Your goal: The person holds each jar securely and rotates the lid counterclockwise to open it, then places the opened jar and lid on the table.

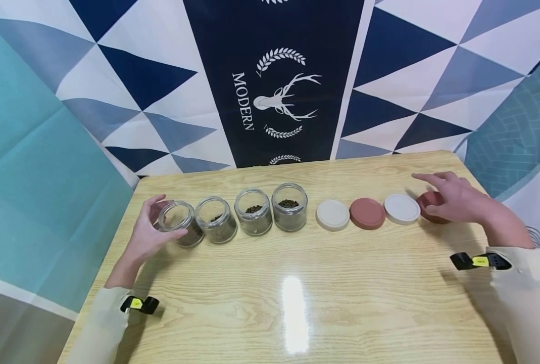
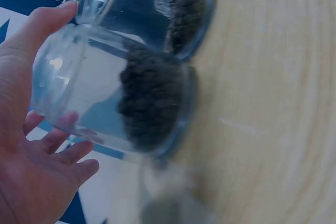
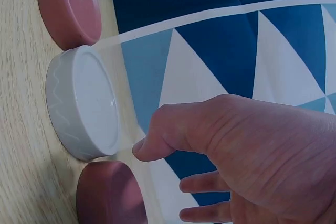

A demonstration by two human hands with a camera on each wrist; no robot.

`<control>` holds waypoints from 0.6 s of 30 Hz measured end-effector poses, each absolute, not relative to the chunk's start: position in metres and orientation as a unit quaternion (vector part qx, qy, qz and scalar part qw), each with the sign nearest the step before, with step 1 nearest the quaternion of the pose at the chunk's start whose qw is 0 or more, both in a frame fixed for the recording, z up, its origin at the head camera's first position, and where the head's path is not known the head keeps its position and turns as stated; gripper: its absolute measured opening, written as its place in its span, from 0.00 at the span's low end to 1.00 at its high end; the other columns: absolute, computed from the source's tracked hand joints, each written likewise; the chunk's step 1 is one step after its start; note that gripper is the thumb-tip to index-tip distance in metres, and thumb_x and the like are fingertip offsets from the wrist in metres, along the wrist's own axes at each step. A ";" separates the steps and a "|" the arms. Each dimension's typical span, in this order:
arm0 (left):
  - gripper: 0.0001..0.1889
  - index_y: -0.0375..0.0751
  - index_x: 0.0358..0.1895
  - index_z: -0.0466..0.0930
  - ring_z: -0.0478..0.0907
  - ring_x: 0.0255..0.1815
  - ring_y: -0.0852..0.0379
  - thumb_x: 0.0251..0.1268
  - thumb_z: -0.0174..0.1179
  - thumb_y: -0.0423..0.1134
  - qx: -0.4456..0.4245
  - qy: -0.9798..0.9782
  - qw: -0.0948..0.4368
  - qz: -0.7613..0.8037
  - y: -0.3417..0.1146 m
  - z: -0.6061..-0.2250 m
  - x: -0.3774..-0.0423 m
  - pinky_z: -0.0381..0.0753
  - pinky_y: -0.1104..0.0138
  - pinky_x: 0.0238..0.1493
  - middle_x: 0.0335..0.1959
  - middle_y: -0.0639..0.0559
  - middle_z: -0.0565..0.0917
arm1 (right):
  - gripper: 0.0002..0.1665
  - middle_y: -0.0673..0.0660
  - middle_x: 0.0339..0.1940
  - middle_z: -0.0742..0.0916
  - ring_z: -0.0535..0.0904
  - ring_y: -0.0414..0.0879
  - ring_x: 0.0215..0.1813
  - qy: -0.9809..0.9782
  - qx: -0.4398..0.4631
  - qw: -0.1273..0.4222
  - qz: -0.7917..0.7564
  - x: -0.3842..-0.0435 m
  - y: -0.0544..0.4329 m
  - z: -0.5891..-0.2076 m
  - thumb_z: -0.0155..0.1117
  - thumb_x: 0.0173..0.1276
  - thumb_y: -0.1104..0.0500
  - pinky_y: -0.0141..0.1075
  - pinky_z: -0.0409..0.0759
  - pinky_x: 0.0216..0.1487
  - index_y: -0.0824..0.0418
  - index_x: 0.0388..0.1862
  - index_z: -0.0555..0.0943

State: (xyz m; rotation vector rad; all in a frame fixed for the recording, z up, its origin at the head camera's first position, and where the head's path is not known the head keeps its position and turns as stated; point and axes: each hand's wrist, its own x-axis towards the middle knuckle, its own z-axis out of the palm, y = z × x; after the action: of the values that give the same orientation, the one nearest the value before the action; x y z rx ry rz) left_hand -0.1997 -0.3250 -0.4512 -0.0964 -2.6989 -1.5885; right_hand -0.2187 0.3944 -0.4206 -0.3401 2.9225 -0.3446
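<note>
My left hand (image 1: 148, 232) spreads around the leftmost glass jar (image 1: 189, 236), thumb in front near the rim and fingers behind. In the left wrist view that lidless jar (image 2: 152, 95) has dark pellets or beans at its bottom, and the fingers (image 2: 71, 153) look loosely extended beside the glass. At the right end my right hand (image 1: 462, 197) hovers over a dark red lid (image 1: 426, 202), partly hiding it. In the right wrist view its thumb (image 3: 163, 132) and fingers stand apart with nothing between them, above the red lid (image 3: 110, 195) and close to a white lid (image 3: 89, 103).
More open jars continue the row: a second jar (image 1: 217, 227), a third (image 1: 255, 220) and one further right (image 1: 290, 215), with dark contents. Beside them lie a cream lid (image 1: 332, 215), a red lid (image 1: 367, 213) and a white lid (image 1: 402, 209). A patterned cloth (image 1: 160, 91) hangs behind the wooden table (image 1: 233, 303).
</note>
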 end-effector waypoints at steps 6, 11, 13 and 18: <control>0.55 0.37 0.90 0.51 0.61 0.91 0.32 0.65 0.77 0.27 -0.057 -0.852 0.015 -0.520 -0.330 -0.427 -0.206 0.57 0.33 0.92 0.85 0.31 0.67 | 0.53 0.91 0.77 0.68 0.65 0.87 0.73 0.983 -0.130 0.063 -0.116 -0.220 0.391 -0.408 0.78 0.71 0.64 0.82 0.72 0.65 0.69 0.88 0.60; 0.41 0.32 0.89 0.53 0.61 0.90 0.31 0.80 0.63 0.28 -0.087 -0.850 0.031 -0.518 -0.328 -0.418 -0.211 0.56 0.33 0.93 0.85 0.27 0.68 | 0.50 0.89 0.76 0.70 0.67 0.83 0.74 0.980 -0.142 0.025 -0.137 -0.219 0.386 -0.400 0.76 0.71 0.62 0.80 0.74 0.64 0.69 0.87 0.64; 0.36 0.31 0.89 0.55 0.62 0.89 0.31 0.85 0.57 0.31 -0.102 -0.853 0.047 -0.510 -0.326 -0.416 -0.211 0.57 0.40 0.94 0.84 0.26 0.69 | 0.50 0.88 0.78 0.70 0.66 0.83 0.76 0.979 -0.138 0.008 -0.150 -0.219 0.382 -0.399 0.76 0.71 0.61 0.80 0.73 0.65 0.68 0.87 0.64; 0.31 0.30 0.87 0.61 0.64 0.89 0.29 0.90 0.50 0.40 -0.135 -0.871 0.095 -0.462 -0.309 -0.405 -0.210 0.62 0.44 0.91 0.83 0.25 0.72 | 0.51 0.82 0.88 0.64 0.58 0.85 0.85 0.971 -0.080 -0.073 -0.213 -0.218 0.372 -0.395 0.71 0.77 0.54 0.87 0.62 0.70 0.59 0.93 0.60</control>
State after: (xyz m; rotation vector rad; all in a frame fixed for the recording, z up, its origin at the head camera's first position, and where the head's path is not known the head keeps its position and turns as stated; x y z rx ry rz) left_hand -0.2103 -0.3094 -0.4045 -0.4000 -2.5839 -1.3693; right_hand -0.2184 0.3725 -0.3946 -0.2650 3.2002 -0.7022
